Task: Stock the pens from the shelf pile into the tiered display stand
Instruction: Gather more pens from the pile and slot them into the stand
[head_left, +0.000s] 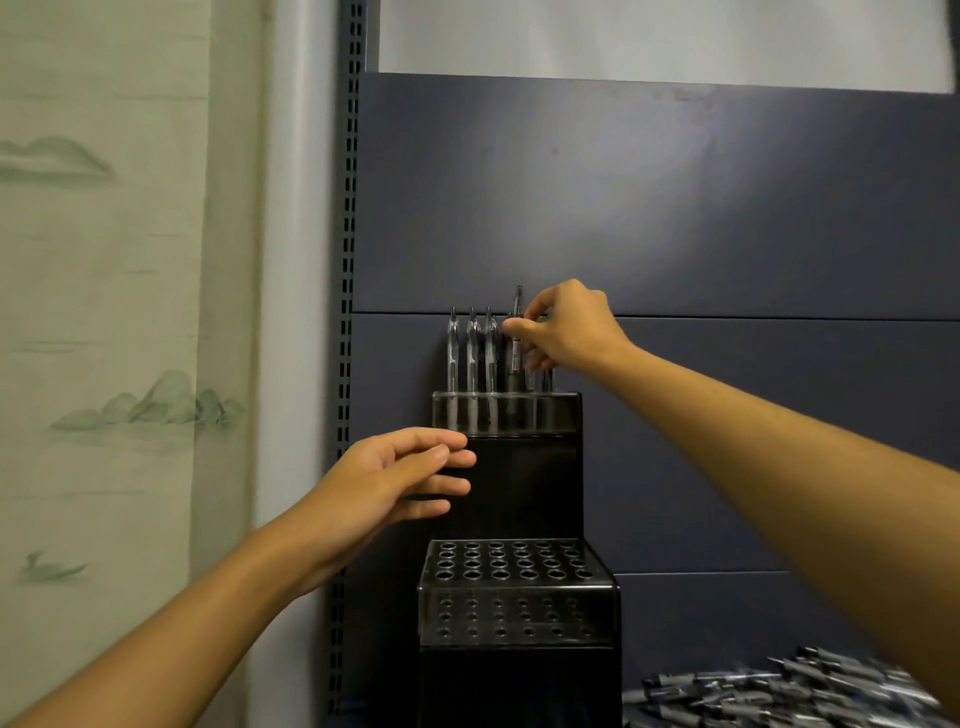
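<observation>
While the right hand (563, 327) pinches a dark, clear-barrelled pen (516, 343) standing in the top tier of the black tiered display stand (519, 587), three more clear pens (471, 353) stand upright in holes to its left. Its lower tier (511, 564) shows rows of round holes holding nothing. Relaxed and holding nothing, the left hand (395, 478) hovers beside the stand. At lower right, the loose grey pen pile (779, 693) lies on the shelf.
</observation>
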